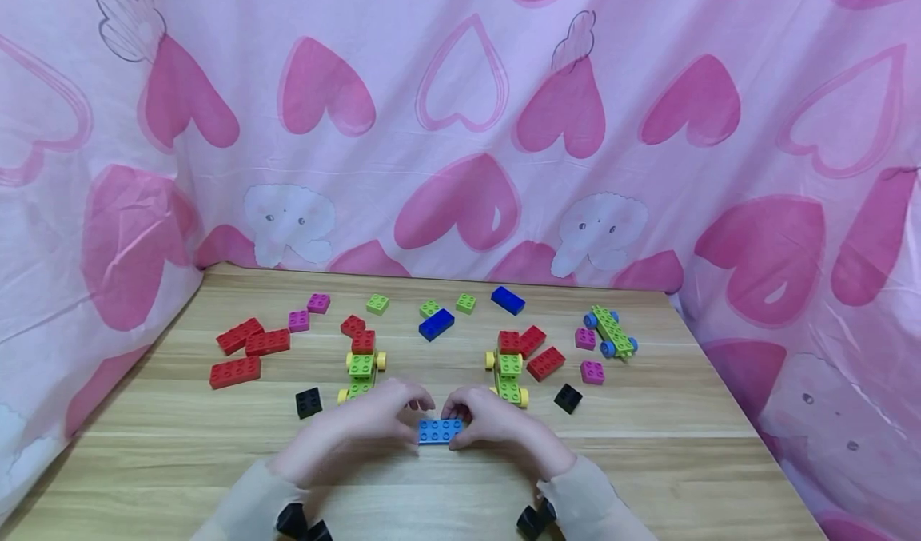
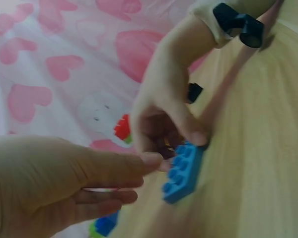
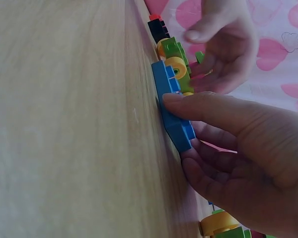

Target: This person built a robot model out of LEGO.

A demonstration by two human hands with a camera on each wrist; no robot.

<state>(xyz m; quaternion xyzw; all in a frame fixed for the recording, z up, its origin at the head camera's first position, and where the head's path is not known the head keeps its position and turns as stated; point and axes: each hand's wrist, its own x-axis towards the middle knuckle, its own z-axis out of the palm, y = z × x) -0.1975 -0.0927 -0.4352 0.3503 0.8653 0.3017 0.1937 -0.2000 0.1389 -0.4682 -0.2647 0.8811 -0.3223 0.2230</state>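
Observation:
A light blue toy building brick with two rows of studs lies near the middle of the wooden table. My right hand holds its right end; in the right wrist view the thumb presses on the brick and the other fingers are behind it. Just left of the brick is my left hand, its fingers loose and apart from it in the left wrist view. Behind the hands stand two green wheeled pieces with yellow wheels, one on the left and one on the right, each touching a red brick.
Several red bricks lie at the left. Black bricks flank the wheeled pieces. Dark blue bricks, lime bricks and magenta bricks are scattered farther back. A green car base with blue wheels sits right. A heart-patterned curtain hangs behind.

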